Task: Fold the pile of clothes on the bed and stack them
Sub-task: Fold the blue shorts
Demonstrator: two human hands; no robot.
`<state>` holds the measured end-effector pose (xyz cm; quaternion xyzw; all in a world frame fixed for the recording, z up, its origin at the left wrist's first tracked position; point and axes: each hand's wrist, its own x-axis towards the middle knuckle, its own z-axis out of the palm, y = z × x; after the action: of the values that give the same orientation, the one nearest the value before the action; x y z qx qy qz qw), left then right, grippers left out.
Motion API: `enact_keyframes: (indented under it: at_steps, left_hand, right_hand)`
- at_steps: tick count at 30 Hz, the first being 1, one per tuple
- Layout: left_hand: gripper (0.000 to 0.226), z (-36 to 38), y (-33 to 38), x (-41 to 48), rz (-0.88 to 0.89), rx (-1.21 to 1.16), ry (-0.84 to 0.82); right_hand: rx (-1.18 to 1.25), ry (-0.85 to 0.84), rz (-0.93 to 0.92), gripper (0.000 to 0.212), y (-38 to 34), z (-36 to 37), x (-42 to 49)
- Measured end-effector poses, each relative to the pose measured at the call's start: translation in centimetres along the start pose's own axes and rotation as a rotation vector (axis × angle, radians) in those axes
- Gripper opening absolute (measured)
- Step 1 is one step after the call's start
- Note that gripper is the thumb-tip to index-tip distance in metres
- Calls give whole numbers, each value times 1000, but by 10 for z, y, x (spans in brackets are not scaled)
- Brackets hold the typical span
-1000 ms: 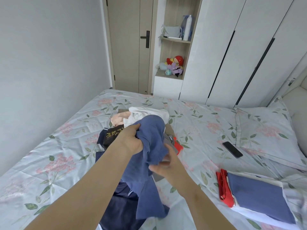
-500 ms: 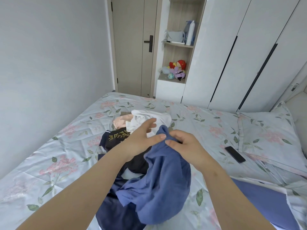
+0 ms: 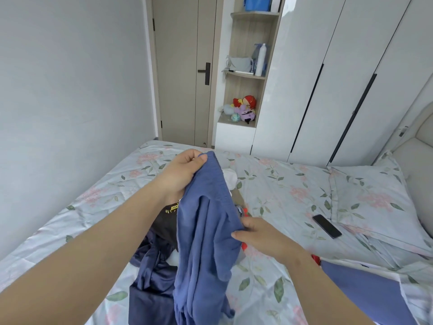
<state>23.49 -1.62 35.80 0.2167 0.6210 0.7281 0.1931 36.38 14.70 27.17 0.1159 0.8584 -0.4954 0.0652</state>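
Head view: I see my left hand [image 3: 185, 172] raised over the bed [image 3: 269, 191], fingers curled tight round the top edge of the blue garment [image 3: 206, 231]. My right hand [image 3: 262, 235] sits lower and to the right, pinching the garment's side edge between thumb and bent fingers. The cloth hangs between the two hands in loose folds, and its lower end drops out of the bottom of the picture.

It blocks most of the unfolded pile behind it. I can make out a dark navy piece [image 3: 152, 285] crumpled on the sheet, a black shirt [image 3: 166, 219] with yellow print under my left wrist, a bit of white cloth [image 3: 229, 177] and a scrap of red [image 3: 244, 211].

My right forearm crosses part of the folded stack [image 3: 356, 285], blue on top, at the lower right. A phone [image 3: 326, 225] lies screen up just beside the pillow [image 3: 370, 191]. Beyond the bed stand a closed door [image 3: 185, 66], shelves with plush toys [image 3: 243, 109] and a white wardrobe [image 3: 339, 78].
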Motion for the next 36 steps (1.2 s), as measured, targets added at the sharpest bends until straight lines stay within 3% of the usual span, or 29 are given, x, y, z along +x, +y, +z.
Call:
enact_keyframes:
  at_steps: [3,6,7,11,14,16,18,21,24,28,30,33,36]
  left_hand:
    - [25,-11,13,11,42,173,53]
    - [14,-28,28,17,127,380,58]
    - [8,-35,33,17,166,447,3]
    - [55,-63,46,18,304,1126,-372]
    - [53,-58,51,16,318,1554,-572]
    - [41,-55,56,16,393,1724,-550]
    - [20,-55,65,19,487,1729,-453]
    - [20,-59,76,28,548,1835,-411]
    - [28,-59,77,30,516,1829,-458]
    - [66,-59,81,22,558,1390,-463]
    - [65,-60,86,24,572,1327,-507]
    - [59,-70,96,32,522,1274,-511]
    - [37,-82,111,36,400,1289,-419]
  right_hand:
    - [-159,-30,65,20,6,-1,5]
    - [-383,119,77,30,9,-13,9]
    - [-428,187,66,32,8,-20,10]
    - [-568,422,11,23,-7,-50,12]
    - [-657,586,-65,20,-25,-69,14]
    - [-724,639,-86,25,-38,-79,15]
    - [-766,652,-113,26,-48,-87,17]
    - [-685,648,-199,28,-61,-97,18]
    - [-528,670,-299,32,-77,-106,19]
    - [-539,742,-340,39,-90,-117,17]
    - [-635,717,-307,39,-94,-121,13]
    - [-998,543,-132,40,-96,-124,9]
    - [-1038,456,-42,39,-92,-126,5]
